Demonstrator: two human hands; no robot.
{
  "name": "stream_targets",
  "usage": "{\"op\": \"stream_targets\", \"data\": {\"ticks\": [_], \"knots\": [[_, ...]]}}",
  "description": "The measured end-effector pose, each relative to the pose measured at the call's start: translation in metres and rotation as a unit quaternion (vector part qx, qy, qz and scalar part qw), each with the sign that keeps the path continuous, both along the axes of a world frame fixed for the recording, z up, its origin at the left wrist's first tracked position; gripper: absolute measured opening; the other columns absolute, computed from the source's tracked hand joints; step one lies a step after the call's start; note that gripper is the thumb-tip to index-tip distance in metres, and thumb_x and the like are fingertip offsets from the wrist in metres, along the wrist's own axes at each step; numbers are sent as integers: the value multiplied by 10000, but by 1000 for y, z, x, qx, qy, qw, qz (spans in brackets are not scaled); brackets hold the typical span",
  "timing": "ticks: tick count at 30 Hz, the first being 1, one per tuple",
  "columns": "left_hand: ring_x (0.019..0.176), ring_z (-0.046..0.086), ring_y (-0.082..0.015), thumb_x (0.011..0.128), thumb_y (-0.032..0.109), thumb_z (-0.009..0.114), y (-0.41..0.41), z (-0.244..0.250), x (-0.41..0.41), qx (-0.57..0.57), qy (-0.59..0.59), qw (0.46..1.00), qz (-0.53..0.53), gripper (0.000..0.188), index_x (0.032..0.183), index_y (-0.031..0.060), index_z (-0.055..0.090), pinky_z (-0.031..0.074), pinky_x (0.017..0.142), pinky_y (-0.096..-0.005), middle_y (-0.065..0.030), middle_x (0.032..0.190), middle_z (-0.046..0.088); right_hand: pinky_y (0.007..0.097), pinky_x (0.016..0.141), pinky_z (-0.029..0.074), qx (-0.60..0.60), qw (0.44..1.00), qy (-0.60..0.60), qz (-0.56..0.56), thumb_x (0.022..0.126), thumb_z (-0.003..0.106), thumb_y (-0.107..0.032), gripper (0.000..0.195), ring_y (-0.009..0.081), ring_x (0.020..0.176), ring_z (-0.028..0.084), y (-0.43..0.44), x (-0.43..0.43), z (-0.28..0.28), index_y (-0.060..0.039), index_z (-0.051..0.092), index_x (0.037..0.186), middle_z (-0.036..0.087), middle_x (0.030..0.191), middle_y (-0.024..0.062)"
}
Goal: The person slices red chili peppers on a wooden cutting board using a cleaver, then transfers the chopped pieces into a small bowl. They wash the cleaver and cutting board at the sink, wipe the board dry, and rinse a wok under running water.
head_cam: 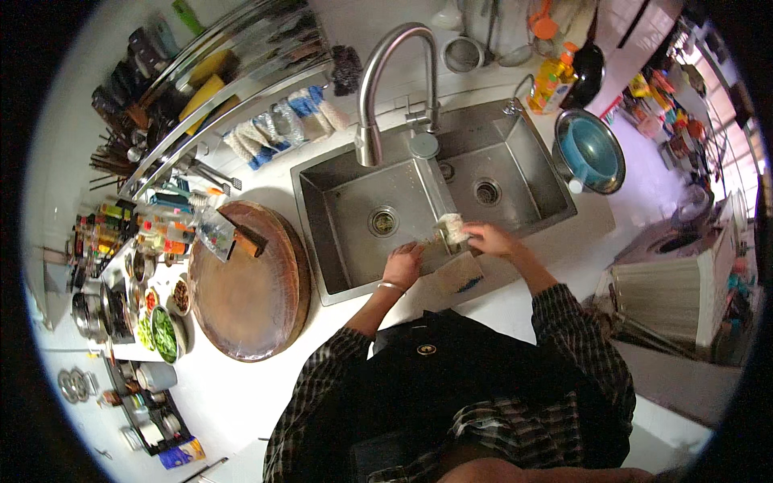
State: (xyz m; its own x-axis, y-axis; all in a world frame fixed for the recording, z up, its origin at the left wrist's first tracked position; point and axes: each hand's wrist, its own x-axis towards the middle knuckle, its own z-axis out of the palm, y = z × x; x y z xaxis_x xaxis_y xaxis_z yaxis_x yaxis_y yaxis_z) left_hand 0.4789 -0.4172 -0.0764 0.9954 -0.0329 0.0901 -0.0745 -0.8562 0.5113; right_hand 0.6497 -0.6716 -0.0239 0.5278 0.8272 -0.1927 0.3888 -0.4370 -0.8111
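A double stainless steel sink (356, 199) lies before me, with a curved pull-down faucet (395, 45) over it. Near the front end of the divider, my right hand (492, 239) grips a small whitish object (453, 228), perhaps a wadded cloth or a piece of food; its kind is unclear. My left hand (403, 265) is over the front part of the left basin, its fingers bent and partly hidden, so I cannot tell whether they hold anything. A folded light cloth with a blue edge (462, 275) lies at the front rim between my hands.
Left of the sink, a thick round wooden chopping board (247, 308) bears a cleaver (216, 232). Bowls of cut greens (164, 334) stand beyond it. At right are a metal bowl (615, 181) with a blue strainer or basin (589, 154) inside and a yellow soap bottle (551, 84). Cloths (259, 142) hang behind.
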Motion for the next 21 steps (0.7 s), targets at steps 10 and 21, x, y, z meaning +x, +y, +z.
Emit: {"op": "stream_targets", "data": {"ticks": [10, 21], "knots": [[886, 680, -233, 975, 221, 584, 61, 95, -75, -424, 129, 871, 215, 239, 1042, 0, 647, 501, 840, -299, -107, 984, 713, 359, 831, 509, 74, 991, 112, -24, 917, 622, -127, 235, 273, 991, 640, 62, 12, 95, -66, 663, 1139, 647, 1103, 113], [800, 659, -186, 984, 265, 580, 71, 84, -24, -447, -11, 837, 316, 274, 1008, 4, 662, 512, 758, -302, -89, 881, 698, 423, 710, 539, 124, 959, -200, -155, 914, 595, -188, 209, 335, 823, 685, 213, 109, 59, -100, 707, 1067, 720, 865, 134]]}}
